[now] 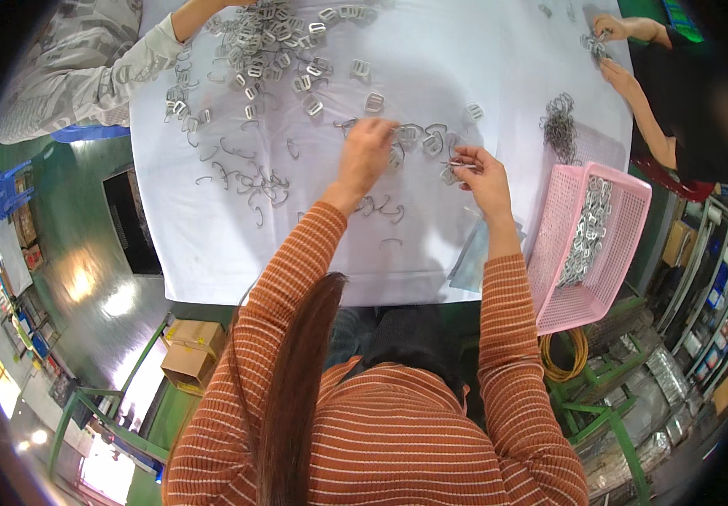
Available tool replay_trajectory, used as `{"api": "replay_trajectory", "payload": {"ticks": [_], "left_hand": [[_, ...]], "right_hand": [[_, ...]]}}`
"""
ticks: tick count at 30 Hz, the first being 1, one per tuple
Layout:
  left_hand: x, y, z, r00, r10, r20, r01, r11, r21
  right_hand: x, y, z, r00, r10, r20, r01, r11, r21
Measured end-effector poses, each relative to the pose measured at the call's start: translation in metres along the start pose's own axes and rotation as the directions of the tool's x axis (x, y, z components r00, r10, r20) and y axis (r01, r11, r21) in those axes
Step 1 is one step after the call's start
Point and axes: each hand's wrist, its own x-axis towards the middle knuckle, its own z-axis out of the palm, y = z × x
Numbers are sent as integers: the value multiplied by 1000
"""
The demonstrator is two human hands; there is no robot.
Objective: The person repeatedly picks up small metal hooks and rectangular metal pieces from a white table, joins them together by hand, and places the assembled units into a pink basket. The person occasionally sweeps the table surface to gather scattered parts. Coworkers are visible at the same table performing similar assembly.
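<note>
Over the white tabletop, my left hand (365,153) is closed, its fingertips bent down among small metal pieces; what they hold is hidden. Beside those fingers lie a silver slotted buckle (408,133) and another buckle (434,142) with a curved wire piece around it. My right hand (483,175) pinches a small metal buckle (449,175) between thumb and fingers, to the right of the left hand. Beyond my hands lie a single buckle (374,102) and another single buckle (474,110). Loose bent wire hooks (393,211) lie below my left hand.
A big heap of buckles (267,38) spreads at the far left, with scattered wire hooks (267,187) nearer. A pink basket (541,282) of metal parts stands at the right, near a wire pile (559,126). Two co-workers reach over the table, one handling metal pieces (593,45).
</note>
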Motion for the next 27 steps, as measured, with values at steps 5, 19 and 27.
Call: {"api": "replay_trajectory", "payload": {"ticks": [5,19,27], "left_hand": [[5,-7,-33,882,-471,-18,377,729,-571],[37,-15,-19,974,-222,40,212,962,172],[7,-55,-86,718,-661,-216,601,746,-285]], "right_hand": [[0,-12,-16,998,55,-1,-54,965,-255],[119,-9,31,929,-353,-112,286,876,-387],[140,-55,149,842,-539,-16,324,531,-783]]}}
